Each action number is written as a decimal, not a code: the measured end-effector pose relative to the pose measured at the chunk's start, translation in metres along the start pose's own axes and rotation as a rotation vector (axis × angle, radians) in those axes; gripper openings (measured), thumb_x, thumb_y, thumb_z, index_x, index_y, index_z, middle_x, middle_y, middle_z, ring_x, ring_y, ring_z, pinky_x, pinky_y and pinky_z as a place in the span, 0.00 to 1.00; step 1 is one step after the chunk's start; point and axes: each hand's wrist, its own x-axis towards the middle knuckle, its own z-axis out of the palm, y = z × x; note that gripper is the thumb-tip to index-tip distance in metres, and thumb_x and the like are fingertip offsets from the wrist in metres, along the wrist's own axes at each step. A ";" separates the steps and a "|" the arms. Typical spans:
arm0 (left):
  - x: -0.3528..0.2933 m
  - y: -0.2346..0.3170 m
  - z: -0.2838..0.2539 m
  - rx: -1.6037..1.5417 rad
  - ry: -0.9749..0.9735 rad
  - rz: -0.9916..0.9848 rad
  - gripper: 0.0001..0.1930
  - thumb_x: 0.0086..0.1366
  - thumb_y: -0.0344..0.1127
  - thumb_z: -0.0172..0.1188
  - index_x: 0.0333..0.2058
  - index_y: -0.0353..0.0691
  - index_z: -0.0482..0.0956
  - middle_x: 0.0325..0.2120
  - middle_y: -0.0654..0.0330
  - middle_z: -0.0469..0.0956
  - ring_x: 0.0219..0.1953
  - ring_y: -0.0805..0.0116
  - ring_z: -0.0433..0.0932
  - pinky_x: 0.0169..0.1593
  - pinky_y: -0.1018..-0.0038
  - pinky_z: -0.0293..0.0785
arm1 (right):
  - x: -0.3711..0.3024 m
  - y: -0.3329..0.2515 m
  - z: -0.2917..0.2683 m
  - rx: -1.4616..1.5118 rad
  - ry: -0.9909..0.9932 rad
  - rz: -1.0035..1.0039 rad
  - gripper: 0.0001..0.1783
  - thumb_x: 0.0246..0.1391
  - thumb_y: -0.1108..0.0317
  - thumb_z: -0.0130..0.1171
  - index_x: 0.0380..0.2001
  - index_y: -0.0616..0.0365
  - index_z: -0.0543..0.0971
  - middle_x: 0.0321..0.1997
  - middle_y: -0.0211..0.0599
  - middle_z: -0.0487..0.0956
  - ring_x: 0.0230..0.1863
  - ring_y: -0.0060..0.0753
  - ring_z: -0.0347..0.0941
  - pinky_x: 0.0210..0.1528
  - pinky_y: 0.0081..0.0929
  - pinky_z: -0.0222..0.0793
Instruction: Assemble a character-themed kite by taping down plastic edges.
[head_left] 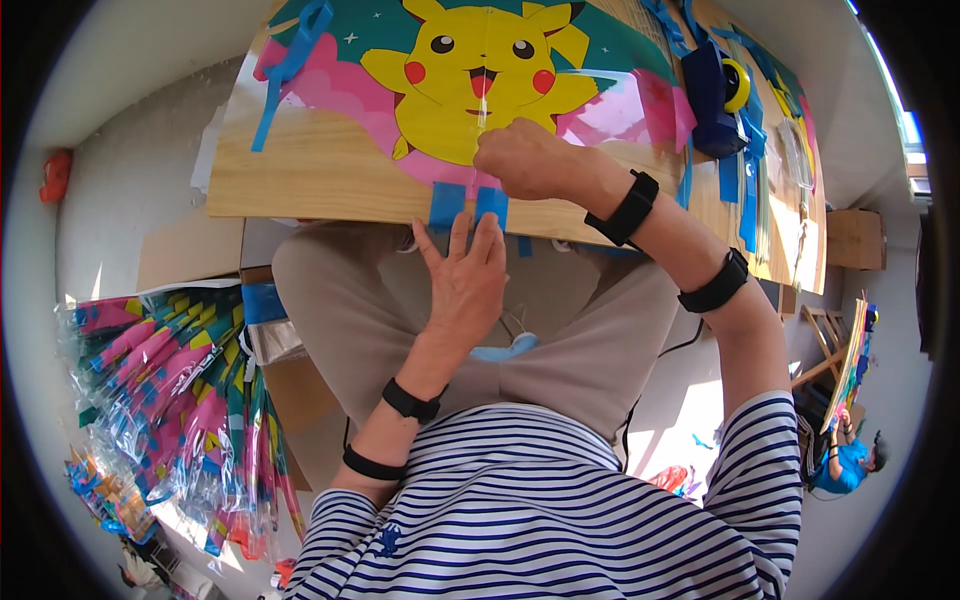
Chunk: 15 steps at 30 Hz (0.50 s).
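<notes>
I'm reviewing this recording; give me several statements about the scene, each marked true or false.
1. The left hand touches blue tape at the pale wood-grain board's near edge. True.
2. The right hand is spread flat. False: its fingers are curled in.
3. Black bands circle both forearms. True.
4. The dark-blue tape dispenser stands left of the yellow printed cartoon figure. False: it stands right.
5. Colourful plastic-wrapped bundles lie at the person's left. True.

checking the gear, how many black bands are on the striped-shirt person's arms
4: a left wrist band, a left forearm band, a right wrist band and a right forearm band. The striped sleeves could hide more.
</notes>
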 end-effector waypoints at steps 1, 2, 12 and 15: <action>0.000 0.000 0.000 0.004 0.000 0.000 0.32 0.50 0.34 0.72 0.55 0.33 0.75 0.60 0.61 0.64 0.65 0.53 0.62 0.66 0.25 0.40 | 0.000 0.000 0.001 -0.004 0.002 0.003 0.09 0.43 0.79 0.57 0.30 0.59 0.82 0.32 0.42 0.79 0.37 0.48 0.77 0.37 0.43 0.70; 0.000 0.001 0.000 0.007 0.000 -0.001 0.32 0.50 0.34 0.72 0.55 0.33 0.75 0.60 0.61 0.64 0.65 0.53 0.62 0.66 0.25 0.40 | 0.001 0.000 0.002 -0.007 0.004 0.007 0.09 0.43 0.79 0.57 0.30 0.59 0.82 0.32 0.42 0.79 0.37 0.48 0.77 0.37 0.43 0.70; -0.001 -0.001 0.002 0.015 -0.004 0.018 0.32 0.51 0.34 0.72 0.56 0.32 0.75 0.63 0.62 0.64 0.66 0.54 0.63 0.66 0.24 0.40 | -0.001 0.002 0.008 -0.015 0.068 -0.015 0.07 0.44 0.76 0.60 0.30 0.60 0.83 0.31 0.47 0.82 0.34 0.51 0.80 0.34 0.44 0.73; -0.001 -0.002 0.002 0.008 -0.015 0.019 0.32 0.51 0.34 0.72 0.56 0.32 0.75 0.63 0.62 0.64 0.66 0.54 0.63 0.66 0.24 0.40 | -0.001 -0.003 0.001 0.007 0.020 0.021 0.10 0.42 0.80 0.58 0.30 0.62 0.82 0.31 0.48 0.81 0.35 0.52 0.79 0.36 0.44 0.72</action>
